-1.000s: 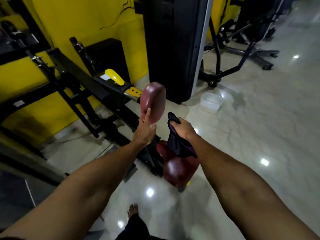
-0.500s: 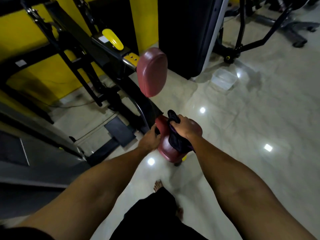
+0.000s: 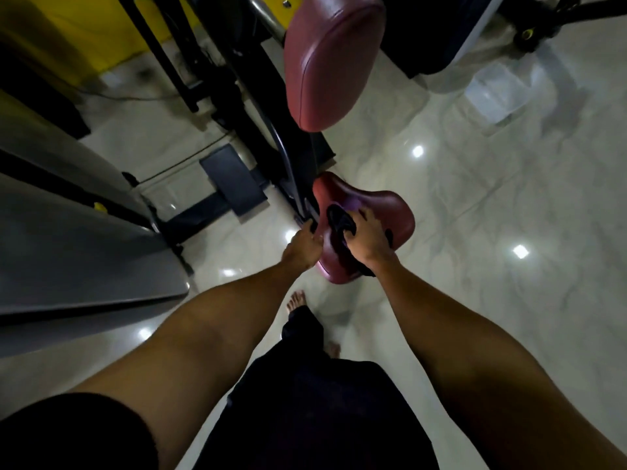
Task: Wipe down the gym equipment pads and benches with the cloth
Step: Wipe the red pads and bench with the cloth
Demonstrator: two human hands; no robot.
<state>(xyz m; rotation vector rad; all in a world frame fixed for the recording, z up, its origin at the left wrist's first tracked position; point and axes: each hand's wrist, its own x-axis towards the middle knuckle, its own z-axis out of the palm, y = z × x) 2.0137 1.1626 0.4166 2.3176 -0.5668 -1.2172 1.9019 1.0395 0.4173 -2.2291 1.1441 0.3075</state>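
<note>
A maroon padded seat (image 3: 386, 205) sits low on a black machine frame (image 3: 288, 164). Above it stands a maroon back pad (image 3: 325, 62). My right hand (image 3: 364, 237) grips a dark purple cloth (image 3: 339, 220) and presses it onto the seat top. My left hand (image 3: 303, 245) holds the seat's left edge, its fingers curled round the rim. Part of the cloth hangs down under my right wrist.
A grey machine housing (image 3: 74, 225) fills the left side. A black foot plate (image 3: 232, 179) lies on the glossy marble floor (image 3: 492, 232). A clear plastic tub (image 3: 495, 86) sits at upper right near a black weight stack cover. My bare feet (image 3: 297, 300) stand just before the seat.
My left hand dropped from the back pad to the seat's left edge. My right hand brought the cloth down onto the seat. The view tilted down and closer.
</note>
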